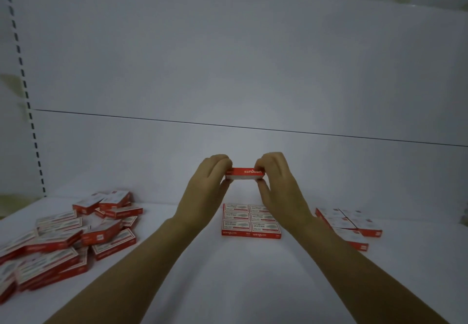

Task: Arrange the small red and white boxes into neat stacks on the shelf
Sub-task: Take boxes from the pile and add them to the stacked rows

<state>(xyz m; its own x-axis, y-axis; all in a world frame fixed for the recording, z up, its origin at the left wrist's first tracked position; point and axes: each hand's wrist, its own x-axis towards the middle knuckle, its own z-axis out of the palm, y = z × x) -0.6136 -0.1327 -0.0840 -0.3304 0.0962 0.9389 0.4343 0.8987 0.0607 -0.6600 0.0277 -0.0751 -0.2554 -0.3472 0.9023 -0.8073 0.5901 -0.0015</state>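
Both of your hands pinch one small red and white box [245,173] by its short ends: your left hand [207,184] takes the left end and your right hand [276,184] the right, fingers curled round it. You hold it in the air, above and just behind the tidy block of boxes [250,219] lying flat in the middle of the shelf [240,273]. With only the ends pinched, the box could slip or tip as you lower it and land askew. Your wrists hang right over the block, so a careless descent may nudge its rows out of line. The loose heap [63,237] to your left and the second group [349,224] to your right lie well apart and look safe from this move.
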